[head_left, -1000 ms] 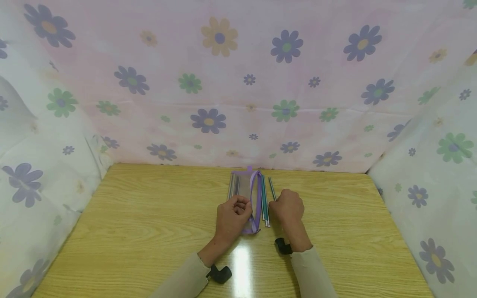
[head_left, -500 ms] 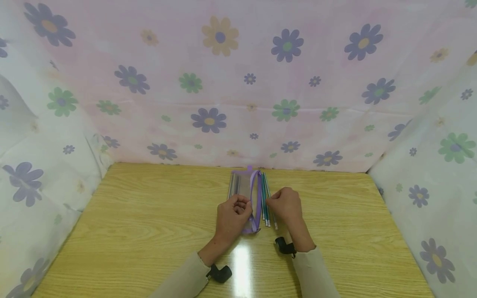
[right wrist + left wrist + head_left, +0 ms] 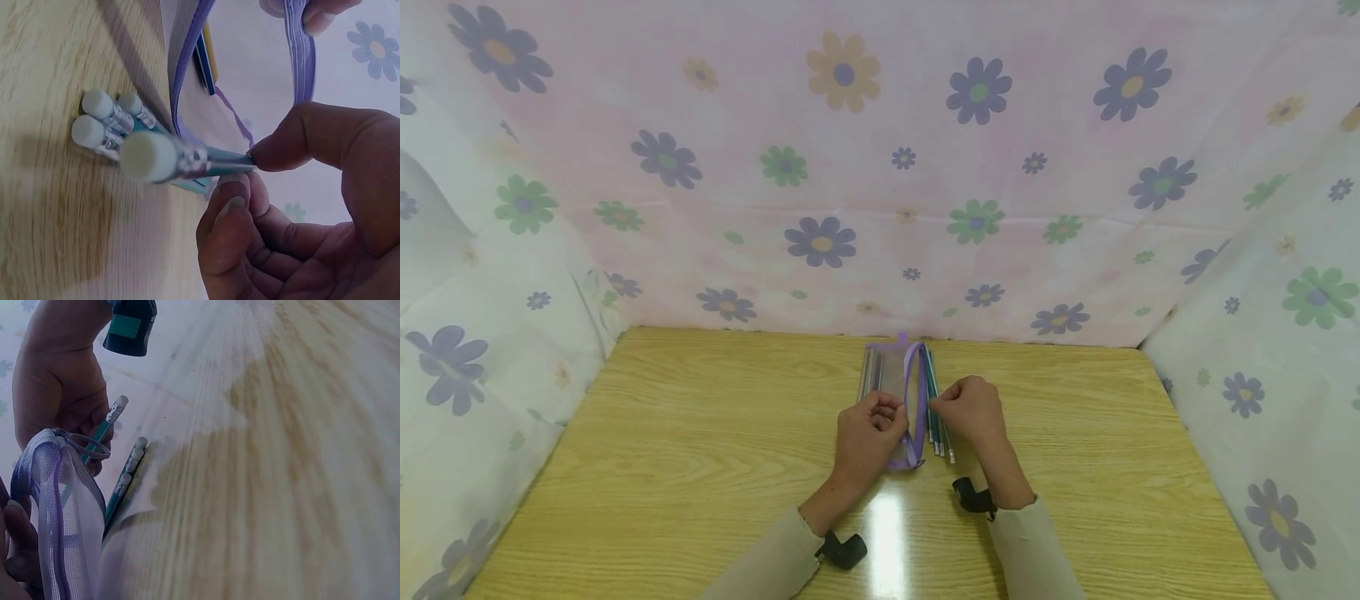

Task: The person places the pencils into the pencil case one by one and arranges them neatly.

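A mesh pencil case (image 3: 891,375) with purple trim lies lengthwise on the table, its zip side gaping to the right. My left hand (image 3: 868,437) pinches the near lip of that opening. To the right, my right hand (image 3: 976,410) pinches a teal pencil (image 3: 219,161) between thumb and fingers, its white eraser end towards me. Several more teal pencils (image 3: 106,111) with white erasers lie together on the table beside the case. Through the opening, blue and yellow sticks (image 3: 205,59) show inside. Grey lengthwise shapes show through the mesh at its left side.
The wood-grain table (image 3: 700,433) meets a flower-printed cloth (image 3: 880,167) at the back, and similar cloth hangs at both sides. Black wrist cameras sit at both wrists, the right one (image 3: 973,496) low over the table.
My right hand has moved left with the pencil, from apart on the right to close beside the other pencils and the case. My left hand has stayed at the case's lip.
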`<state>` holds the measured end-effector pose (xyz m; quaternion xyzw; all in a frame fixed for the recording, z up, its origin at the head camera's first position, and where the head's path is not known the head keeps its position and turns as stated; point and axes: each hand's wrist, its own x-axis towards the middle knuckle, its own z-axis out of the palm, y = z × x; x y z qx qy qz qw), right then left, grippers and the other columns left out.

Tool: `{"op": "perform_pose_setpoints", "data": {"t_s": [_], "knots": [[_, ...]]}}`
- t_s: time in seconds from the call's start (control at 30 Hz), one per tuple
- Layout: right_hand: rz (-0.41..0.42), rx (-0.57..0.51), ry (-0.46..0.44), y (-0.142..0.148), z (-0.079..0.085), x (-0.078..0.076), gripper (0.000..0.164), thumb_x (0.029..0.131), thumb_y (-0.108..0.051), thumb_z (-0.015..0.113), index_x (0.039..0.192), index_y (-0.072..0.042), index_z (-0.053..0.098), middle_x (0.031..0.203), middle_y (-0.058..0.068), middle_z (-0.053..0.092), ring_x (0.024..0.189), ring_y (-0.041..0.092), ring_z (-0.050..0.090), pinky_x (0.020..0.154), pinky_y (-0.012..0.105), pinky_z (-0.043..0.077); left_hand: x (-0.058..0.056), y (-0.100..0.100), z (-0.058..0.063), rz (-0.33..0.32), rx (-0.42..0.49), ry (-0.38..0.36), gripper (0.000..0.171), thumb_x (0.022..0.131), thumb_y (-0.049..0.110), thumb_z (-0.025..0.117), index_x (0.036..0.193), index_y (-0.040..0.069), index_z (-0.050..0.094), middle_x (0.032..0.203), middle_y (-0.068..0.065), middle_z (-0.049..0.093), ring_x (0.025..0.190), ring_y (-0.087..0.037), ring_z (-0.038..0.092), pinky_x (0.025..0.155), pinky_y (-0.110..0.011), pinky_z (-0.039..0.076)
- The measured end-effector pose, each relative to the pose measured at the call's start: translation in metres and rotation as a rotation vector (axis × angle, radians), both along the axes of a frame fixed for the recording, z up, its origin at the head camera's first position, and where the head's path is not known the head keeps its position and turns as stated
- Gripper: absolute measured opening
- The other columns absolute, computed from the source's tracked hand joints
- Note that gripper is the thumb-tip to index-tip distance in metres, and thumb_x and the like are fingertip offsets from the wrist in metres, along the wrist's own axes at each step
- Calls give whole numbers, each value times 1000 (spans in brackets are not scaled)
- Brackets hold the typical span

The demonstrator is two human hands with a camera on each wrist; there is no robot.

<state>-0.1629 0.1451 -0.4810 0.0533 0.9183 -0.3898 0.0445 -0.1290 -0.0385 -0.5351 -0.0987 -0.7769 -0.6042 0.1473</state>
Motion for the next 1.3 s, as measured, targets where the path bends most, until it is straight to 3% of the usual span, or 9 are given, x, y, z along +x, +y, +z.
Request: {"op": "perform_pose_setpoints", "data": {"t_s": [0.37,0.6,0.8,1.3], "knots": [[21,-92,-16,-4,3,2,12,83,-14,77,78,-4,77,71,6,71,58,16,58,51,27,46,-1,0,0,-11,-3,-9,9,96,13,74,94,5,74,76,6,73,54,-4,64,50,-24,53],[63,-279,-86,-6,0,1,12,86,-11,71,84,0,76,69,9,68,58,18,60,53,28,48,0,-1,0,-15,3,-12,6,94,11,74,94,5,74,76,5,73,54,-4,64,50,-24,53],[31,-442,-117,-13,-3,0,13,87,-5,66,85,6,74,68,9,66,61,20,62,60,34,57,-1,-1,-1,-17,1,-16,8,94,12,74,94,3,74,76,5,73,54,-4,64,49,-24,53],[7,-520,-86,-21,-9,1,12,91,-2,66,88,7,73,71,13,69,59,21,67,58,36,61,-1,-1,1,-28,2,-1,3,94,8,73,95,5,74,76,3,73,53,-3,63,50,-23,53]]}}
